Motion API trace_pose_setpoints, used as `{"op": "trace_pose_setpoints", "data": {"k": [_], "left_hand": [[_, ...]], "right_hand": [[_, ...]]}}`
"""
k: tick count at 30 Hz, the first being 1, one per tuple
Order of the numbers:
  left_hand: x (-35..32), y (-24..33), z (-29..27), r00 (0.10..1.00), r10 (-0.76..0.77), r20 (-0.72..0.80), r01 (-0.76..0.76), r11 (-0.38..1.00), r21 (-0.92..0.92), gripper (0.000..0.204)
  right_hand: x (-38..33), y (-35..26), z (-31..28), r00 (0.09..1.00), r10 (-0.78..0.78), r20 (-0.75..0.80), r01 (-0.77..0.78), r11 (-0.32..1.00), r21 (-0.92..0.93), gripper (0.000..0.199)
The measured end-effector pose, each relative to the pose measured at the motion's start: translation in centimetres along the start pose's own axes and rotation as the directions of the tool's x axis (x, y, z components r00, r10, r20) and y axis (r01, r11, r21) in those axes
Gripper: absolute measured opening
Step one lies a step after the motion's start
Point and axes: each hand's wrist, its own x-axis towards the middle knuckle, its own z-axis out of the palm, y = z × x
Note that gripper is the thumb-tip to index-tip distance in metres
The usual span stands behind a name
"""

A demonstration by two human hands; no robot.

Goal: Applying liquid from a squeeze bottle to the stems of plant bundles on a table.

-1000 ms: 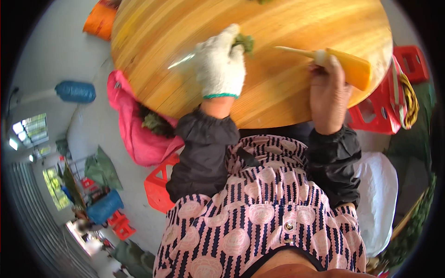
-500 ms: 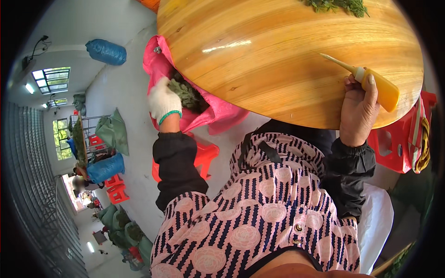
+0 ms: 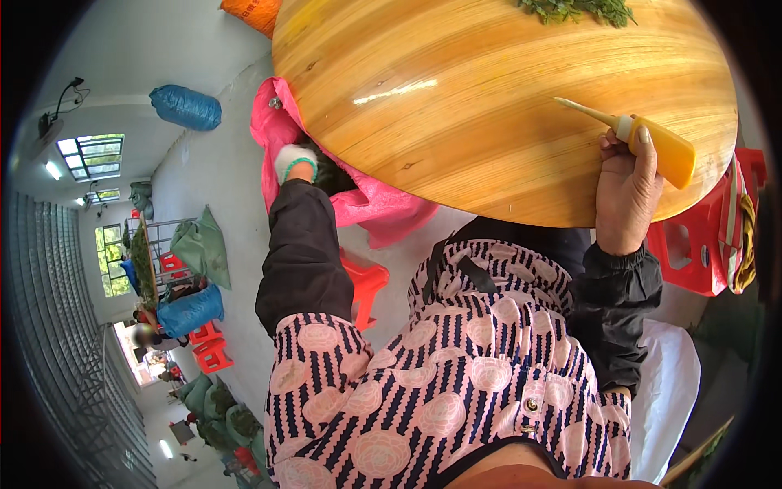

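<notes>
My left hand (image 3: 295, 160), in a white glove with a green cuff, reaches down into a pink sack (image 3: 366, 204) beside the table. Its fingers are hidden inside. Dark greenery (image 3: 332, 175) shows dimly in the sack's mouth. Over the right side of the round wooden table (image 3: 456, 106), my bare right hand (image 3: 631, 183) is closed around a yellow squeeze bottle (image 3: 666, 155). The bottle lies tilted, its long pale nozzle pointing left. A bunch of green sprigs (image 3: 578, 10) rests at the table's far edge.
Red plastic stools stand at the right (image 3: 688, 253) and under my left arm (image 3: 365, 285). A blue sack (image 3: 186, 107) lies on the floor to the left, with an orange sack (image 3: 251, 15) near the table. Further off are green sacks (image 3: 199, 244) and a person (image 3: 155, 338).
My left hand has gone deeper into the pink sack, and the greenery it was touching has dropped from clear sight. The right hand still holds the bottle in nearly the same place.
</notes>
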Motion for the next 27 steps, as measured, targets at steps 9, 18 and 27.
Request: {"op": "trace_pose_setpoints", "data": {"k": [9, 18, 27], "left_hand": [[9.1, -7.1, 11.7, 0.503, 0.855, 0.124, -0.859, 0.479, 0.180, 0.049], [-3.6, -3.9, -3.7, 0.882, 0.469, -0.048, -0.327, 0.533, -0.780, 0.053], [-15.7, 1.7, -15.9, 0.846, 0.528, 0.077, -0.491, 0.827, -0.274, 0.042]], "right_hand": [[0.1, 0.8, -0.7, 0.998, 0.051, 0.024, -0.053, 0.994, 0.090, 0.013], [-0.5, -1.4, -0.6, 1.000, 0.016, -0.018, -0.014, 0.990, 0.140, 0.013], [1.4, -3.5, -1.5, 0.997, -0.036, -0.070, 0.045, 0.991, 0.129, 0.017]]}}
